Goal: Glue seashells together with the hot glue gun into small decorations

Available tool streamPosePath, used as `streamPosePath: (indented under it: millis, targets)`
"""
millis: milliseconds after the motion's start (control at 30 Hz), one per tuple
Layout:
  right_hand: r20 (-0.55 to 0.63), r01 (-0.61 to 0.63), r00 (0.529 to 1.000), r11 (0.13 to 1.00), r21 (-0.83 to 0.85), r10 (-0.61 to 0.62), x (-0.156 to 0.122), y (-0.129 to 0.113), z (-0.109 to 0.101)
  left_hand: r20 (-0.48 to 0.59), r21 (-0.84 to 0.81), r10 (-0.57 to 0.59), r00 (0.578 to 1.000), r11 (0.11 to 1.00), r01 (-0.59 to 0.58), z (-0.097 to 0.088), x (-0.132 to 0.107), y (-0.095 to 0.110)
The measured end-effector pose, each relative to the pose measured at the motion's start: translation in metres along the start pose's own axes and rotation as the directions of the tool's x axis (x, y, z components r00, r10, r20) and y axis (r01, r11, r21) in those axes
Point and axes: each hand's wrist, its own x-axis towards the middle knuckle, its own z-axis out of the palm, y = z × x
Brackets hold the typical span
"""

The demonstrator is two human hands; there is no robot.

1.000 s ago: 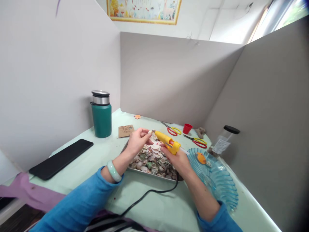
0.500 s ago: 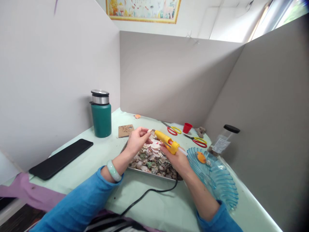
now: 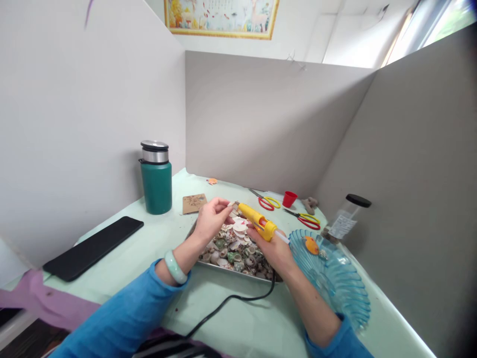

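Note:
My right hand [image 3: 274, 247] is wrapped round a yellow hot glue gun [image 3: 257, 218], with a clear glue stick poking out of its back end. The gun's nozzle points left, up against a small whitish shell [image 3: 231, 205] pinched in the fingertips of my left hand [image 3: 213, 217]. Whether nozzle and shell touch, I cannot tell. Beneath both hands lies a metal tray [image 3: 238, 273] heaped with seashells [image 3: 234, 256], flat pale ones at the back and snail-like ones nearer me. A black cord [image 3: 231, 297] runs from the gun across the cloth towards me.
A green flask [image 3: 156, 186] and a black slab [image 3: 95, 247] stand left. Behind the tray are brown card [image 3: 194, 203], two pairs of scissors [image 3: 269, 203] and a red cup [image 3: 289, 199]. Right are a blue glass plate [image 3: 350, 291] and a black-lidded jar [image 3: 345, 219]. Grey panels enclose the table.
Both hands stay almost where they were, the glue gun's nozzle still at the shell. The whole view has shifted down very slightly.

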Motion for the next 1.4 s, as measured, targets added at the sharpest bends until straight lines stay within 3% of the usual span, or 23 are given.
streamPosePath:
  millis: [433,900,1133,1400]
  targets:
    - [-0.022,0.012,1.0,0.999,-0.031,-0.013,-0.0023,-0.0028,-0.0016,0.019,-0.061,-0.044,0.999,0.997,0.045,0.0002,0.0001,0.0007]
    - [-0.017,-0.041,0.999,0.995,-0.088,0.04,-0.0041,-0.0043,-0.0003,-0.017,0.012,-0.027,0.999,1.0,0.027,0.0014,-0.0005,0.002]
    - [-0.032,0.022,0.999,0.995,-0.098,-0.026,-0.0041,-0.0059,-0.0008,-0.033,0.008,-0.021,0.999,1.0,0.022,0.0021,-0.0019,0.0052]
    - [-0.041,0.012,0.999,0.994,-0.108,-0.016,-0.0052,-0.0093,-0.0003,-0.038,-0.01,-0.023,0.999,1.0,0.022,0.0019,-0.0014,0.0044]
